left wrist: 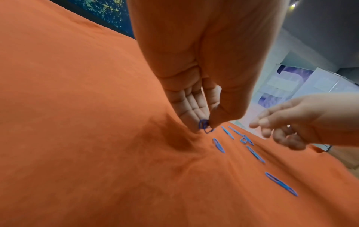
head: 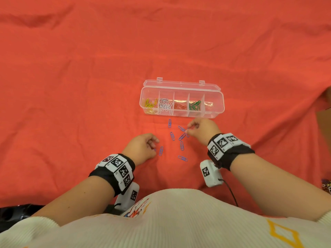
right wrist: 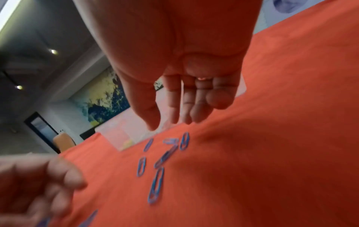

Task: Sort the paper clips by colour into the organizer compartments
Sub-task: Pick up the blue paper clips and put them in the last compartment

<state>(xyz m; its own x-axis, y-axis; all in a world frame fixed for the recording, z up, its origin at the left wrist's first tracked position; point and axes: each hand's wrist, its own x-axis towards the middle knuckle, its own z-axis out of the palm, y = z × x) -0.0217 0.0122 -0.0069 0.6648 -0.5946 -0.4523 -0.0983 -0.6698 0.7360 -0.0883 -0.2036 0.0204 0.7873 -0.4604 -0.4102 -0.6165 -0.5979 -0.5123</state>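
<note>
A clear organizer (head: pixel 222 106) stands open on the red cloth, with yellow (head: pixel 149 104), white (head: pixel 165 105), red (head: pixel 180 106) and green clips (head: pixel 194 105) in separate compartments; I see no clips in its rightmost compartment. Several blue paper clips (head: pixel 182 145) lie scattered in front of it. My left hand (head: pixel 155 149) rests on the cloth at their left and pinches blue clips (left wrist: pixel 204 126) between thumb and fingers. My right hand (head: pixel 189 129) hovers over the clips' far right side. Its fingers (right wrist: pixel 174 113) hang straight, apart from the thumb, with nothing between them.
The red cloth (head: pixel 89 86) covers the whole table, with creases. A brown object (head: pixel 324 120) sits at the right edge and a black one (head: pixel 14 213) at the lower left. A thin cable (head: pixel 232 194) trails from the right wrist camera.
</note>
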